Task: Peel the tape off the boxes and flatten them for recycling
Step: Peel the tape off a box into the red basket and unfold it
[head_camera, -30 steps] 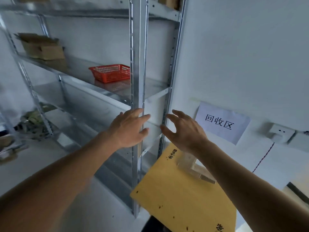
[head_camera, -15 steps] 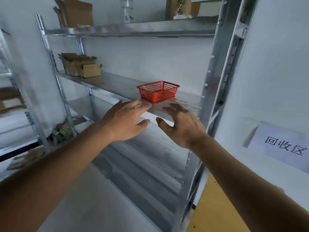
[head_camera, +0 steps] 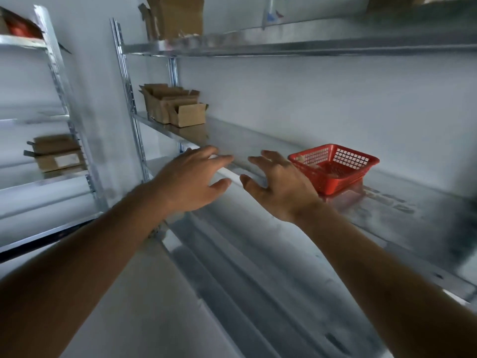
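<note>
Two bare hands reaching toward a metal shelf [head_camera: 258, 148], left hand [head_camera: 191, 180] and right hand [head_camera: 280, 186] both spread and holding nothing, red plastic basket [head_camera: 335, 167] just right, open cardboard boxes [head_camera: 173, 107] far left

Boxes [head_camera: 173, 107] on shelf [head_camera: 258, 143] far left; basket [head_camera: 333, 167] on same shelf, right, well apart.

A red basket [head_camera: 335, 167] with a white-showing grid pattern sits on a silver-grey shelf [head_camera: 258, 147], brown cardboard boxes [head_camera: 173, 107] stand farther along, and the wall [head_camera: 335, 99] is pale grey-white.
</note>
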`<state>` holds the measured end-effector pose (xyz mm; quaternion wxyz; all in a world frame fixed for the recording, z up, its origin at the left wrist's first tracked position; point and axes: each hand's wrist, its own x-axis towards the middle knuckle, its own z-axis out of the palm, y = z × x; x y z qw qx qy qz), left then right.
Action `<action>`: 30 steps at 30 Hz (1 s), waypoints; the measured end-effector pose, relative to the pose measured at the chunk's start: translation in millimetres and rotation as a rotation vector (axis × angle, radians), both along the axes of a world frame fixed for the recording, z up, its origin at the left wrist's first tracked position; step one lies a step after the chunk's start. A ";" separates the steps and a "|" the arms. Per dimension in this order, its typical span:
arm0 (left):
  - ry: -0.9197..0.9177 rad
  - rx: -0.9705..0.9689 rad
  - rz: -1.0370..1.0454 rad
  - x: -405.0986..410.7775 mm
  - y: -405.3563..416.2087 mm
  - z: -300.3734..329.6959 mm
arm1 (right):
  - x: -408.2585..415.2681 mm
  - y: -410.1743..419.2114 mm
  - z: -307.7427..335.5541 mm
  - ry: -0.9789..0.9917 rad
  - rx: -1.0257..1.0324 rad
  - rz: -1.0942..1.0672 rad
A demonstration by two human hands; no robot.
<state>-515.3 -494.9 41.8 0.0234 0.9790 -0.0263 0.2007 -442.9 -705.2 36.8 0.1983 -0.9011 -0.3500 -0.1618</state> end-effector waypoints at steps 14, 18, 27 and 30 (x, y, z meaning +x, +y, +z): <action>0.008 -0.070 0.081 169.8 244.7 -14.5 | 193.0 247.5 16.4 -0.008 -0.015 0.106; 0.014 -0.090 0.062 218.0 316.5 -24.4 | 233.9 314.9 9.0 -0.008 -0.021 0.097; 0.037 -0.094 -0.135 326.1 467.3 -16.0 | 321.6 453.4 2.4 0.018 0.006 -0.055; 0.048 -0.099 -0.157 360.9 504.9 -13.8 | 346.5 490.4 3.6 0.030 -0.011 -0.108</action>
